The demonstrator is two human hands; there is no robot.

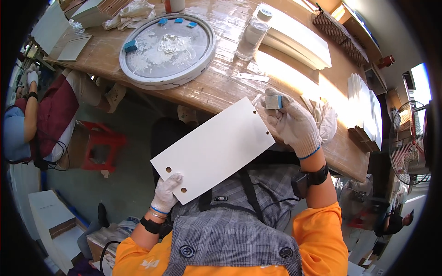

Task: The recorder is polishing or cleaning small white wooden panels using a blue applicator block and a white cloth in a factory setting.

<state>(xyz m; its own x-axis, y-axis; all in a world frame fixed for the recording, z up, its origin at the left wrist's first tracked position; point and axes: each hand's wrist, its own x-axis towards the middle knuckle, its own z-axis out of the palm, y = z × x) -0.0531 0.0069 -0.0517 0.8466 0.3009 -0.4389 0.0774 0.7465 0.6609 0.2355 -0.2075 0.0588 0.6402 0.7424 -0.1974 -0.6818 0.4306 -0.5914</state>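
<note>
A white rectangular board (214, 152) with small round holes near both ends lies tilted over my lap. Its far end reaches the table edge. My left hand (165, 192), in a white knit glove, grips the near left end with the thumb on top, between two holes. Just off the board's far right corner, my gloved right hand (294, 122) pinches a small sanding block (273, 102), greyish on one face and blue on the side. On the table stands a round grey lid or tray (138, 78) with white paste (175, 43) in it and several blue pieces (130, 45) along its rim.
A clear bottle (252, 37) stands right of the round tray, near a white strip (252, 77). Stacked white boards (299, 41) lie behind, with more (366, 106) at the right. A crumpled cloth (326, 120) touches the table by my right hand. Another person (46, 106) works at left near a red stool (99, 145).
</note>
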